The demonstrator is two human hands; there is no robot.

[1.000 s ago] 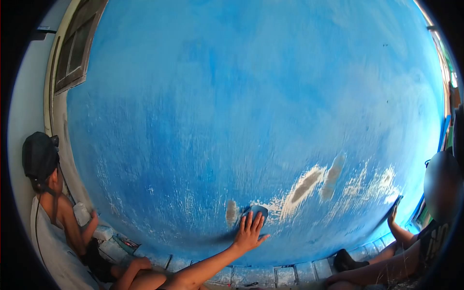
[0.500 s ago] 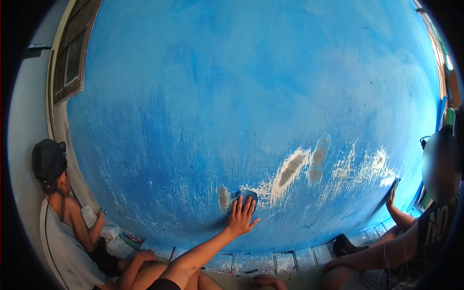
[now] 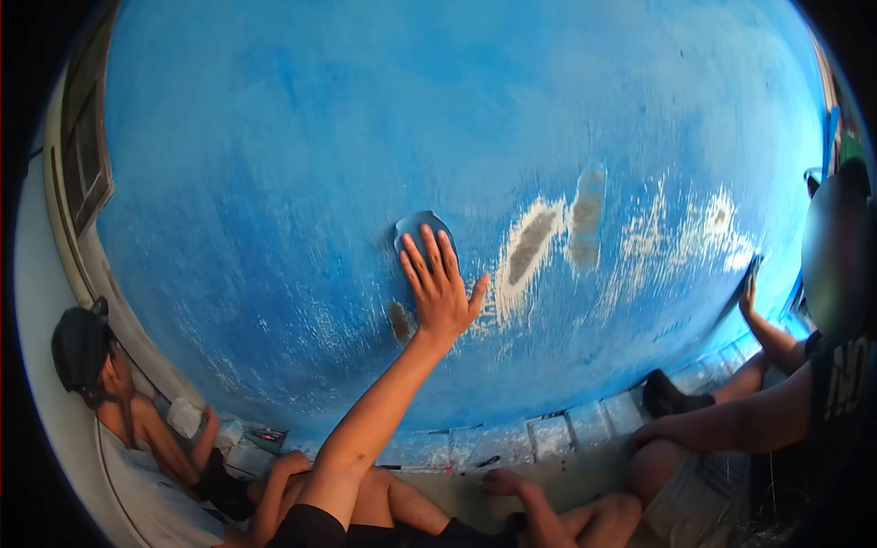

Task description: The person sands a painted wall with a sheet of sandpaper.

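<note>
My left hand (image 3: 440, 290) lies flat on the blue wall (image 3: 320, 155), fingers spread, pressing a thin blue-grey sheet (image 3: 420, 221) against it. The sheet's upper edge shows beyond the fingertips. Low in the view, my right hand (image 3: 501, 481) hangs near the floor beside my bent legs; its fingers are dark and too small to make out. Just below and left of my left hand is a small grey patch (image 3: 401, 322). Scraped white streaks surround a larger grey patch (image 3: 533, 244) to the right, beside another grey patch (image 3: 586, 219).
At the left, a person in a black cap (image 3: 80, 352) sits close to the wall. Another person sits at the right, one hand (image 3: 749, 290) against the wall with a dark piece. Pale blocks (image 3: 480, 445) line the wall's base. A window frame (image 3: 87, 137) is at upper left.
My left hand and the sheet have slid up the wall, now above the small grey patch. The view has tilted down, and my right hand shows more fully at the bottom.
</note>
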